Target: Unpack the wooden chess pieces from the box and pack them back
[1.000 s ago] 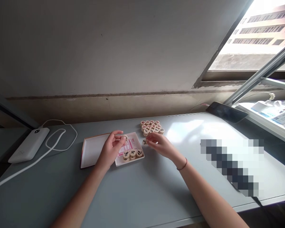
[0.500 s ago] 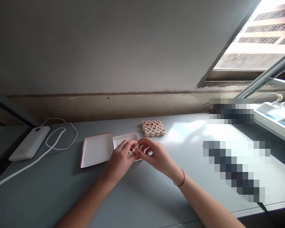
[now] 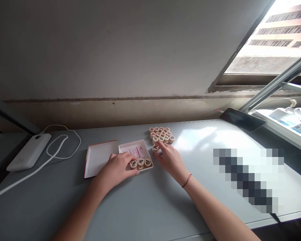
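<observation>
Under my right hand, a round Chinese chess piece with a dark character is pinched between thumb and fingers, just in front of the stacked pieces. My left hand lies over the left part of the small white box, its thumb and fingers apart around the box's near left corner. Beside its fingertips, several black-marked chess pieces stand along the near side of the box. A pink-printed sheet shows on the box floor behind them.
An open white lid adjoins the box on its left. A white power bank with a looping cable lies at the far left. At the back right a phone leans by a shelf; a blurred patch covers something on the right.
My hands have moved apart from over the box. The right hand went right with a chess piece to the front of the stacks; the left drew back left, uncovering the box's pieces.
</observation>
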Demonstrator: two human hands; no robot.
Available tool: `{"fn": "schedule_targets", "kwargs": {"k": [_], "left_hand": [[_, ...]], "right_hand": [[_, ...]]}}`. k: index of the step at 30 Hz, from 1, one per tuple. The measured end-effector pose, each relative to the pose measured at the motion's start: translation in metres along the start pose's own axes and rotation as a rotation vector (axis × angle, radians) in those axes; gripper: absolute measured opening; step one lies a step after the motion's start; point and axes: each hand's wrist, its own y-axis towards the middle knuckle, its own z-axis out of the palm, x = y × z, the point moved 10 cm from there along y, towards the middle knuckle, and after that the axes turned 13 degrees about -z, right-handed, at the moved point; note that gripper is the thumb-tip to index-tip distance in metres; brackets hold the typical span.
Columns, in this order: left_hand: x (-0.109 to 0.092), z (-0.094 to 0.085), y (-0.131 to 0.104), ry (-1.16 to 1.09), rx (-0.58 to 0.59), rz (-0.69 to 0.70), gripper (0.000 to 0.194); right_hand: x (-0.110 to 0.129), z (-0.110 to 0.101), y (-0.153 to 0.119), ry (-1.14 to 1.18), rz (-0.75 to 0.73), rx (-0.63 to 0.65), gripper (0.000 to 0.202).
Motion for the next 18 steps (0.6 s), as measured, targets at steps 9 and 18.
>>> {"fn": "schedule_targets", "kwargs": {"k": [9,18], "left_hand": [[0.0,-0.008,-0.003,-0.046,-0.059,0.017,0.02],[-0.026,-0.03,-0.011,-0.103,-0.322,0.26,0.017]], "right_hand": [[-0.014,-0.004,0.001,-0.007,0.042,-0.053,0.009],[0.057,-0.007,-0.006,0.796,-0.172,0.037,0.025]]}}
